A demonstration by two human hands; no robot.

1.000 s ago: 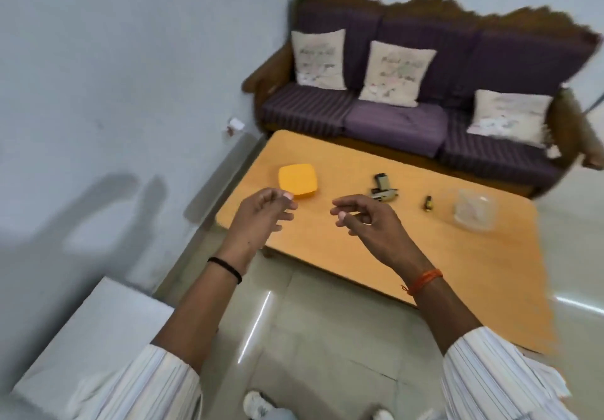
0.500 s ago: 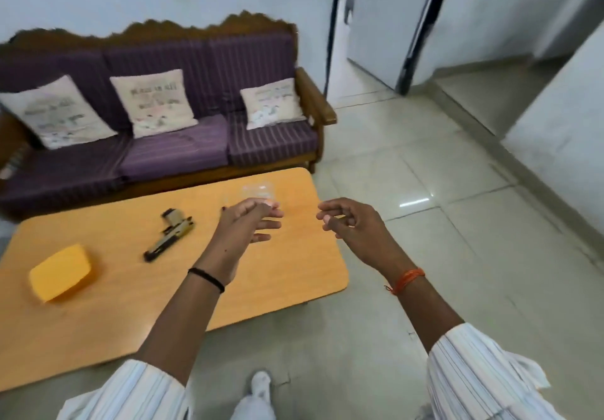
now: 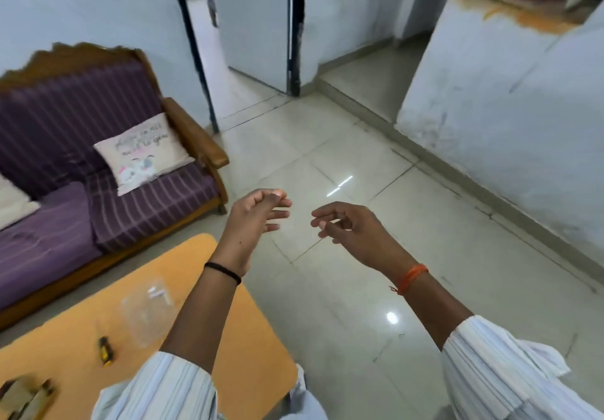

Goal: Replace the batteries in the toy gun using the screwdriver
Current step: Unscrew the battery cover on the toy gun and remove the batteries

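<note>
Both hands are held out in mid-air above a pale tiled floor point(image 3: 376, 289), beyond the right edge of a low orange-topped wooden bench point(image 3: 228, 338). The left hand point(image 3: 255, 217) is seen with its fingers loosely bent and nothing gripped; a black band is worn at its wrist. The right hand point(image 3: 349, 230) is likewise held empty with fingers relaxed and slightly curled, and an orange thread is tied round its wrist. Striped white sleeves are pushed up both forearms.

The toy gun point(image 3: 26, 395) is found at the lower left corner of the view, lying on the bench and cut off by the frame edge, blurred, well apart from both hands. A small black-and-yellow object point(image 3: 105, 350), possibly the screwdriver or a battery, is seen lying on the bench nearer the middle; what it is cannot be told with certainty. Just beside it, a clear plastic container point(image 3: 147, 313) is set on the bench, partly hidden behind the left forearm.

Behind the bench, a wooden-framed sofa point(image 3: 81, 164) with purple striped cushions is placed against the wall, with a pale printed pillow point(image 3: 143, 151) propped at its right end. An open doorway point(image 3: 235, 37) is seen past the sofa's armrest, and a stained white low wall point(image 3: 506, 92) is visible at the right.
</note>
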